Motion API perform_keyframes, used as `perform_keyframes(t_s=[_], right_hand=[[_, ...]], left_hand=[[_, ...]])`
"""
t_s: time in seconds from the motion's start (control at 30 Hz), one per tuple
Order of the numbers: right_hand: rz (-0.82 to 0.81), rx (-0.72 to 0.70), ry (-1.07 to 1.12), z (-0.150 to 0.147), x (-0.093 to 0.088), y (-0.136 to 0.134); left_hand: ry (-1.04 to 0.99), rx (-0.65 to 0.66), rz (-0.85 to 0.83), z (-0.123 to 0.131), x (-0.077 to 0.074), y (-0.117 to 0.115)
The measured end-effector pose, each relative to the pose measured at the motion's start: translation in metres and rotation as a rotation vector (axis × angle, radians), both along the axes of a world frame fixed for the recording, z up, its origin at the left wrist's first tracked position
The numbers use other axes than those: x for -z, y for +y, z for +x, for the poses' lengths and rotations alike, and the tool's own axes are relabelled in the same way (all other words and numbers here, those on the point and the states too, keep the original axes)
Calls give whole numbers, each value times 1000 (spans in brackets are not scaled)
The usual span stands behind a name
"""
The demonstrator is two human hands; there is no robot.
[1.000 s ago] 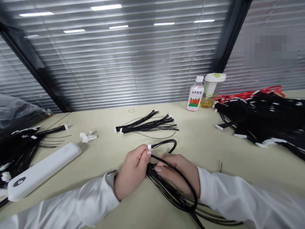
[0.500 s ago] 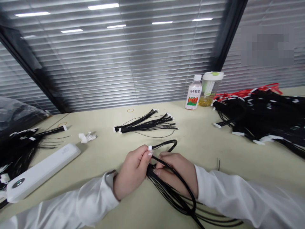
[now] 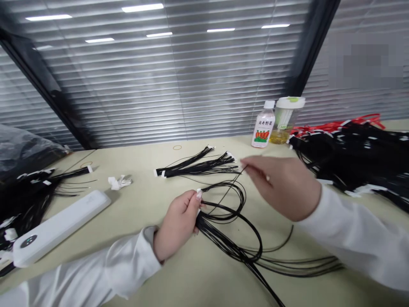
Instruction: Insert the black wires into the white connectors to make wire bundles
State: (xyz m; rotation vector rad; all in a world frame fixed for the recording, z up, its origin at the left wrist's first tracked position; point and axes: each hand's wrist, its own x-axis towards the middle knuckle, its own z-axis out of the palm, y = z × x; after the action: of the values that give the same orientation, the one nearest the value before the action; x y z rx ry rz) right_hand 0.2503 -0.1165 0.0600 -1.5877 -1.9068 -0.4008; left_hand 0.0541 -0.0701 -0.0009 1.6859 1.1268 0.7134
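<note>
My left hand (image 3: pixel 179 224) is closed round a bundle of thin black wires (image 3: pixel 230 243) near its small white connector, low on the beige table (image 3: pixel 143 213). The wires loop and trail off to the lower right. My right hand (image 3: pixel 283 185) is raised above the table to the right, fingers pinched on a single black wire (image 3: pixel 231 187) drawn up and away from the bundle.
Two finished black wire bundles (image 3: pixel 196 166) lie beyond my hands. A big heap of black and red wires (image 3: pixel 361 160) fills the right side; another pile (image 3: pixel 25 200) and a white flat device (image 3: pixel 60 226) sit left. A drink bottle (image 3: pixel 263 130) and a lidded cup (image 3: pixel 286 119) stand behind.
My right hand left the bundle and rose up and right, pulling one wire out of it. The loop beside my left hand spread wider. My left hand stayed put.
</note>
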Motion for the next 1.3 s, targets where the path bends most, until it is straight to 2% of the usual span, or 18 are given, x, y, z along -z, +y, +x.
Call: perform_keyframes(t_s=[0.1,0.17,0.23,0.37,0.43,0.53,0.6,1.3], right_hand=[[51,-254,631,5,-5,6],[46,-367,1020,2,-5,8],[24,-406,1193,-3,-1,8],[-299,-461,1095,-17,23,6],[-438,-430,984,-23,39,6],[-424,-350,764,-27,59,6],[-394,-320,716,-27,65,7],[-368,-318,609,-29,65,5]], left_hand=[[-18,13,-10,0,0,0],[-29,20,-12,-1,-1,-1],[-43,24,-16,-1,-2,-1],[-93,22,-26,0,-3,-1],[-112,30,-19,0,-3,-1],[-119,40,-16,-1,-1,0],[-112,39,-19,-1,0,0],[-25,114,10,-4,2,1]])
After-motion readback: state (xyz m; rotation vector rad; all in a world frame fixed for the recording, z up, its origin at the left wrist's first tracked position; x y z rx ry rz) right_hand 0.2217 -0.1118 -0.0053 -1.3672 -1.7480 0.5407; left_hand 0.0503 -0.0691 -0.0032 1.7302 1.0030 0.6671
